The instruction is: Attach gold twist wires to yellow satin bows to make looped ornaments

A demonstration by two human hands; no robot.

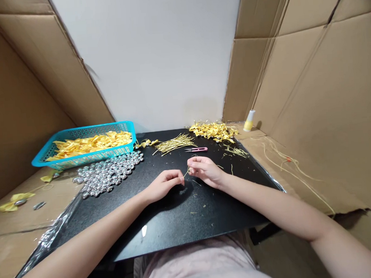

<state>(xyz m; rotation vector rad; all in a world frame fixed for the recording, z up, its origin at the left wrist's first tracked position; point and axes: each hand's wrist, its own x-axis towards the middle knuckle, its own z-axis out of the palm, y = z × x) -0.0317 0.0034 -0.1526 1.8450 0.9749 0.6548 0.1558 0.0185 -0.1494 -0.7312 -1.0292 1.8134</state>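
Observation:
Both hands are raised a little over the middle of the black tabletop [166, 225]. My left hand [165, 185] is closed, its thumb and fingers pinching one end of a thin yellow cord [185, 173]. The cord runs across a short gap to my right hand [205, 171], which pinches it between thumb and fingertips. Whether anything else is inside the right hand's grip is hidden. Just beyond the hands lies a pair of pink-handled thread snips [196, 149]. Behind the snips is a loose bundle of cut yellow cords [175, 144].
At the left, a blue basket [85, 156] holds yellow ribbon pieces, with many silver beads [108, 174] in front. Yellow bows [213, 130] are heaped at the back right near cord scraps [237, 151]. A thread spool [249, 121] stands beside the right cardboard wall [329, 103].

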